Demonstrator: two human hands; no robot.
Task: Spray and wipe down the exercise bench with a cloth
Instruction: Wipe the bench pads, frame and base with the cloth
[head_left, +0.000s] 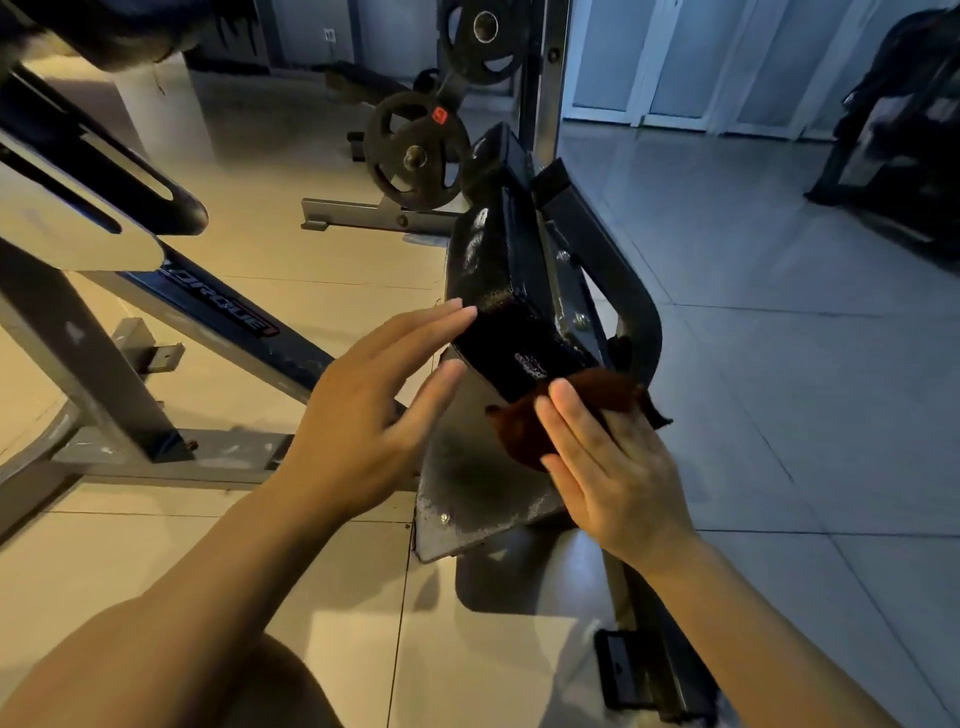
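Hands on the job at the bench pad (511, 291), a black, glossy cushion tilted on its dark metal frame (618, 280) right at centre. Left hand (363, 415) comes in from the left with fingers straight and apart, fingertips touching the pad's near left corner, holding nothing. Right hand (613, 467) lies flat, fingers straight and together, pressing a dark red cloth (587, 410) against the pad's lower end; the cloth bunches out past the fingertips and to the right. Beneath the pad sits a speckled grey metal plate (467, 499). Behind, two black weight plates (415, 150) hang on a rack, and a grey machine frame (130, 332) crosses the tiled floor (779, 389) at left.
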